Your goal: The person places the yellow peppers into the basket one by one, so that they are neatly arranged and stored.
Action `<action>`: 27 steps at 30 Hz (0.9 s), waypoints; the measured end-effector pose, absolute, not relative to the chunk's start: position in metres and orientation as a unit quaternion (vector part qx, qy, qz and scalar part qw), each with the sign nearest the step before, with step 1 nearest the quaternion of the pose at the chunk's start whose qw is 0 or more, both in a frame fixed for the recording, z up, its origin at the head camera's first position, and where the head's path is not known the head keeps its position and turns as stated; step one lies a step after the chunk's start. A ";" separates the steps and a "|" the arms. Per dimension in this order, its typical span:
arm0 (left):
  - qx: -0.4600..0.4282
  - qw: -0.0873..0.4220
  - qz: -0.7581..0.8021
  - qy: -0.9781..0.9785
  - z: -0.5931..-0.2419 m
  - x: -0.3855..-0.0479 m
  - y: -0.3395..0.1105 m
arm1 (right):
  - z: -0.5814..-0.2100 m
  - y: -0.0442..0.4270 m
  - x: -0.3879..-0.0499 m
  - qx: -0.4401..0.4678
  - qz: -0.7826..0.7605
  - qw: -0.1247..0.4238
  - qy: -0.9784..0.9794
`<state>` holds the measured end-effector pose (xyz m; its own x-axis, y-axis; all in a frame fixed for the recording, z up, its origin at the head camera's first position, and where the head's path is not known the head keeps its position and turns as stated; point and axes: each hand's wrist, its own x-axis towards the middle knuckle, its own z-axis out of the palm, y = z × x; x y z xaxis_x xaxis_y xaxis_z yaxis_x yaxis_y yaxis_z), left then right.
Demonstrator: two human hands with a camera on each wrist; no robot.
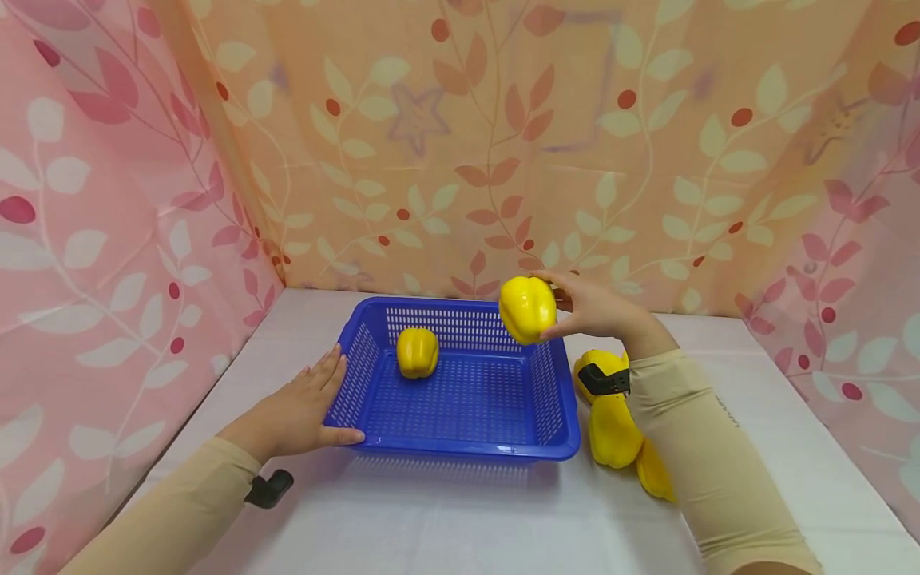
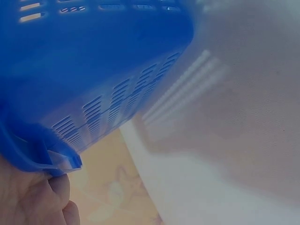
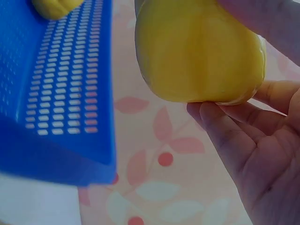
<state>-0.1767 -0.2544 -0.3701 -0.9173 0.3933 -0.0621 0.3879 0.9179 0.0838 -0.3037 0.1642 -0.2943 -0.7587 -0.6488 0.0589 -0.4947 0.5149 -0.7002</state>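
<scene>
A yellow bell pepper (image 1: 528, 310) is held in the right hand (image 1: 592, 307), raised above the right back corner of a blue plastic basket (image 1: 460, 447). In the right wrist view, the thumb and fingers grip the pepper (image 3: 201, 51) from opposite sides. Another yellow bell pepper (image 1: 418, 353) lies inside the basket, towards its back left. The left hand (image 1: 298, 407) rests on the basket's left rim with its fingers extended, the thumb touching the front left corner. Its fingertips show at the rim's edge in the left wrist view.
Several yellow bell peppers (image 1: 614, 431) lie on the white tabletop (image 1: 402, 519) to the right of the basket, partly hidden by the right forearm. Floral cloth (image 1: 460, 160) hangs behind and along both sides. Each wrist has a black strap mount (image 1: 269, 489).
</scene>
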 end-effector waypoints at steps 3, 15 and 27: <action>0.201 0.038 0.035 0.978 -0.370 -0.177 -0.254 | -0.297 0.156 -0.303 -0.323 -0.362 0.117 0.867; 0.203 0.036 0.031 0.978 -0.371 -0.178 -0.255 | -0.305 0.133 -0.309 -0.345 -0.370 0.116 0.855; 0.212 0.027 0.029 0.977 -0.374 -0.179 -0.256 | -0.318 0.102 -0.314 -0.360 -0.385 0.124 0.841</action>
<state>-0.1788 -0.2565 -0.3737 -0.9089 0.4150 -0.0396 0.4119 0.9086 0.0683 -0.3137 0.1023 -0.3175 -0.7105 -0.7004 0.0683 -0.5097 0.4452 -0.7362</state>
